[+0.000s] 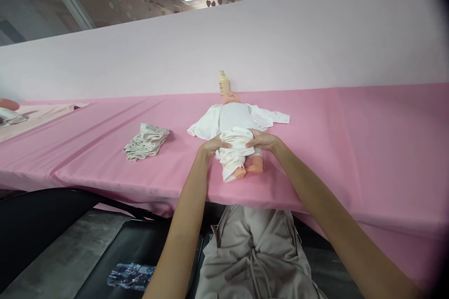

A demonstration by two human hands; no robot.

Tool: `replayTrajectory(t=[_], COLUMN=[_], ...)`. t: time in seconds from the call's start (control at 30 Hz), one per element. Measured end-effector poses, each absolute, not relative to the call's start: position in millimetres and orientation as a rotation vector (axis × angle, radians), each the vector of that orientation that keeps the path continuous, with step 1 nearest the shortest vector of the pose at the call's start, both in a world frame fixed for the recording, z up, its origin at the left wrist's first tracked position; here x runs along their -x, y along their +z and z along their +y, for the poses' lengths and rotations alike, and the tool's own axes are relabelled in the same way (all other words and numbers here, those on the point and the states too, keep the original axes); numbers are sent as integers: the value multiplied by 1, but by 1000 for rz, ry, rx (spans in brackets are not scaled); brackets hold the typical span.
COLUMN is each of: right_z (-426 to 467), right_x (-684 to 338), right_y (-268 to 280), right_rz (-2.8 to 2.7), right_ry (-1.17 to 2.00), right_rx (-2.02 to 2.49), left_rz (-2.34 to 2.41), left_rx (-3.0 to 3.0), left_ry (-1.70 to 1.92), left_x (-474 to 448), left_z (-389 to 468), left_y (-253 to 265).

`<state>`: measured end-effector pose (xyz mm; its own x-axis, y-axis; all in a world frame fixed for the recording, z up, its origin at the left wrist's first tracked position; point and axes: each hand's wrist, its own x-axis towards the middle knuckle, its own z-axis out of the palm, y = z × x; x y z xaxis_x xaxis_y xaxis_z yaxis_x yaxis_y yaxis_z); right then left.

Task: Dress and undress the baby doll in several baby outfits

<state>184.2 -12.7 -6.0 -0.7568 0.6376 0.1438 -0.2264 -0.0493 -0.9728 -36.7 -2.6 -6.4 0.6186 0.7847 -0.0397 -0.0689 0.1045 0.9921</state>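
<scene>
A baby doll (256, 165) lies on its back on the pink cloth, its bare feet toward me and its head at the far end. White long-sleeved clothing (234, 116) covers its upper body, one sleeve stretched out to the right. Around its hips and legs are white printed baby pants (233, 161). My left hand (213, 145) grips the pants' waist on the left side, thumb on top. On the right side of the waist, my right hand (262, 140) pinches the same fabric. The fingers under the cloth are hidden.
A folded pale cloth (146, 141) lies to the left. A pump bottle (223, 82) stands behind the doll's head, near the white wall (298, 46). The pink-covered table (386, 149) runs across. Black chairs (140, 238) are at lower left, one holding a shiny plastic packet (130, 275).
</scene>
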Motion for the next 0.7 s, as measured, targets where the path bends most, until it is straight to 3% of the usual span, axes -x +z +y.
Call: replayTrajectory(t=[0.7], right_z=[-10], right_x=[-178], right_y=[-9], right_rz=[-1511], right_ry=[1800], right_rx=[622], left_rz=[805], left_rx=[-1258], left_ry=[740], left_x=[30], left_z=[-3], left_y=[-4])
